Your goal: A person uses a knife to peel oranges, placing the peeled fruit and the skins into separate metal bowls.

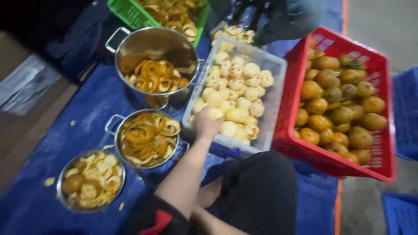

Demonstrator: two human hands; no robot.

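We are reaching our left hand (205,124) over the clear bin's (273,104) near edge, fingers curling onto a peeled orange (216,113).

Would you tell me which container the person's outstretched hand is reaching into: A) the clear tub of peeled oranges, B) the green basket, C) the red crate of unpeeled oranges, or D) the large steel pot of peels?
A: the hand rests on the pale fruit at the near edge of the clear tub of peeled oranges.
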